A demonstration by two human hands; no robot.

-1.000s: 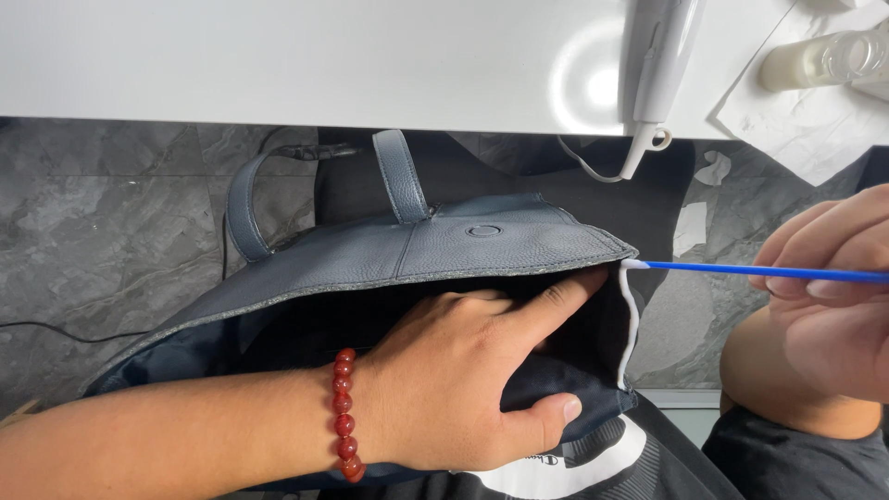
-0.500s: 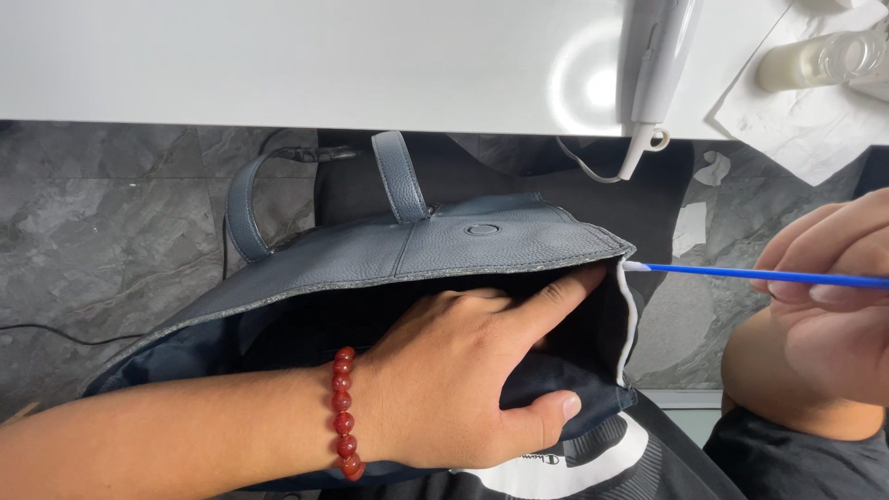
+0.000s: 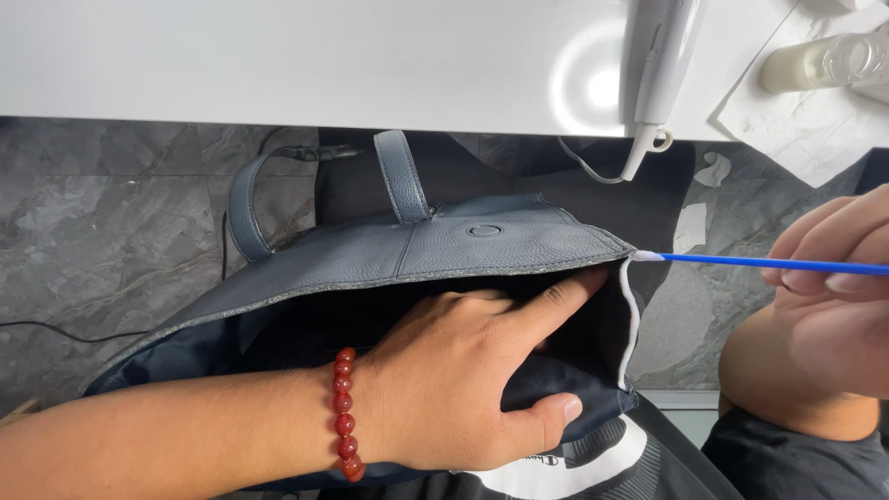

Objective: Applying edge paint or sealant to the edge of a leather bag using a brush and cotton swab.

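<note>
The left hand [image 3: 463, 380] spreads the bag [image 3: 444, 255] open; the right hand [image 3: 833, 306] pinches a swab [image 3: 741, 263], probably coating the corner edge. Next needs a steady stroke.

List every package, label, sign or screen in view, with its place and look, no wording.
Clear bottle: top right on the white table, lying on crumpled white paper; pale liquid inside, no label visible.
White print: bottom centre on a black garment, below the left hand; curved white shape with small lettering.
No signs or screens.
</note>
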